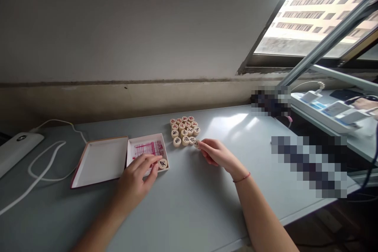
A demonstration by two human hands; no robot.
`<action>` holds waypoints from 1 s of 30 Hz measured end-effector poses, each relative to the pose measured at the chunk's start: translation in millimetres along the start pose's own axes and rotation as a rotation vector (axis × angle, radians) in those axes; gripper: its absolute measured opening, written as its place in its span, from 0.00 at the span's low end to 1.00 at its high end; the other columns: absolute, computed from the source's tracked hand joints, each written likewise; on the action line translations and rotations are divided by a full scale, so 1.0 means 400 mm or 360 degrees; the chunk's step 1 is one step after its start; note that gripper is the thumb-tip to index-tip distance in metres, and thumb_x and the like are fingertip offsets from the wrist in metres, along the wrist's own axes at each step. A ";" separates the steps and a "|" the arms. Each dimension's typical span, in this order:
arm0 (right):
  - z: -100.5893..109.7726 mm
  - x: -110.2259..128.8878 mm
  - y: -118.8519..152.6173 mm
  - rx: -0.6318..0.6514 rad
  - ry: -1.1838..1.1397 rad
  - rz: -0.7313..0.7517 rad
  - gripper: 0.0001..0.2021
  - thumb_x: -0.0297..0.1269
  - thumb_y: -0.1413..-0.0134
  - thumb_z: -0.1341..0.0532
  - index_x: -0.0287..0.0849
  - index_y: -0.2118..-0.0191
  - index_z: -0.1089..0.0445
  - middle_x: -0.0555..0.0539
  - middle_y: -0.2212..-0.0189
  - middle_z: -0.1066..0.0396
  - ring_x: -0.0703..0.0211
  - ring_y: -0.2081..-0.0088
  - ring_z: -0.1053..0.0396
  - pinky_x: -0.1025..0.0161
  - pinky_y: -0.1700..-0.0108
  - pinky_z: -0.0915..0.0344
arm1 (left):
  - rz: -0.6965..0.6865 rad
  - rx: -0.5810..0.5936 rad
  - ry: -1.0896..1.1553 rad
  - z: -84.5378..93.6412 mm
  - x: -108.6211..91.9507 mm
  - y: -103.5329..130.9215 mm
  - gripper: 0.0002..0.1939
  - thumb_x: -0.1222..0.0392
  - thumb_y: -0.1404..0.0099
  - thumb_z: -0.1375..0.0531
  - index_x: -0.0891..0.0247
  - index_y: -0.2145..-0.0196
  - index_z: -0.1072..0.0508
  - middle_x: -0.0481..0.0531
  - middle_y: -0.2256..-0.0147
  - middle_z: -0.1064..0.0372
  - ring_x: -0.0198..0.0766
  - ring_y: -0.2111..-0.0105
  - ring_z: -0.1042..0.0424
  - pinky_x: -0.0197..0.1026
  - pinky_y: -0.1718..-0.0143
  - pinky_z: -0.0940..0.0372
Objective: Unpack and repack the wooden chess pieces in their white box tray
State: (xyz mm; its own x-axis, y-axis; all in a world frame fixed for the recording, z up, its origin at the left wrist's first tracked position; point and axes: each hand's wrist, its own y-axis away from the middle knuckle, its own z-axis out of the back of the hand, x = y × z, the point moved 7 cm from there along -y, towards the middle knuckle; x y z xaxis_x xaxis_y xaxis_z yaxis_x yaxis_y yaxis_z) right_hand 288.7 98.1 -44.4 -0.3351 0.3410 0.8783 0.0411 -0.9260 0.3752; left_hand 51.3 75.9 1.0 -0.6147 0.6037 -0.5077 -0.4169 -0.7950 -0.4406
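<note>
Several round pale discs with red or black characters (185,132) stand in close rows of stacks on the grey table. My right hand (217,153) pinches one disc (196,144) at the near right corner of these rows. Left of them lies an open box, its tray (163,141) showing a pink printed bottom. A disc with a black character (163,163) lies in the tray's near right corner. Over the tray's near side is my left hand (141,173), fingers bent and thumb apart, its fingertips close beside that disc with nothing visible between them.
The white-lined box lid (100,161) lies open left of the tray. A white device (19,147) and a looping white cable (44,173) are at the far left. A power strip (325,112) sits on a shelf at the right. Behind the grey table (183,212) is a wall.
</note>
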 end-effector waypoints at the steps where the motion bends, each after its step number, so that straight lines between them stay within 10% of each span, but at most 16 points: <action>1: 0.001 -0.002 -0.003 -0.0016 0.0006 -0.0001 0.23 0.59 0.48 0.45 0.42 0.76 0.43 0.55 0.83 0.43 0.71 0.84 0.46 0.70 0.84 0.53 | -0.0006 0.0007 0.0003 0.000 -0.002 -0.001 0.10 0.61 0.31 0.49 0.58 0.57 0.29 0.49 0.62 0.28 0.35 0.62 0.27 0.35 0.60 0.33; 30: -0.020 -0.017 -0.009 -0.0384 0.0745 0.0161 0.20 0.55 0.42 0.51 0.45 0.75 0.40 0.52 0.83 0.42 0.63 0.81 0.50 0.66 0.78 0.50 | -0.0034 0.0089 -0.0067 0.008 -0.018 -0.008 0.12 0.68 0.34 0.48 0.59 0.57 0.29 0.52 0.66 0.29 0.38 0.66 0.29 0.39 0.62 0.32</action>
State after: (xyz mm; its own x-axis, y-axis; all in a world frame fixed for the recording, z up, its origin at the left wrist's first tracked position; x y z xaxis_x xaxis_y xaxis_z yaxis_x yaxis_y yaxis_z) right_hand 283.2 97.9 -54.0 -0.7267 0.1905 0.6600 -0.1042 -0.9802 0.1682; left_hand 54.9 73.7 8.4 -0.6323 0.6185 -0.4665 -0.4661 -0.7847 -0.4085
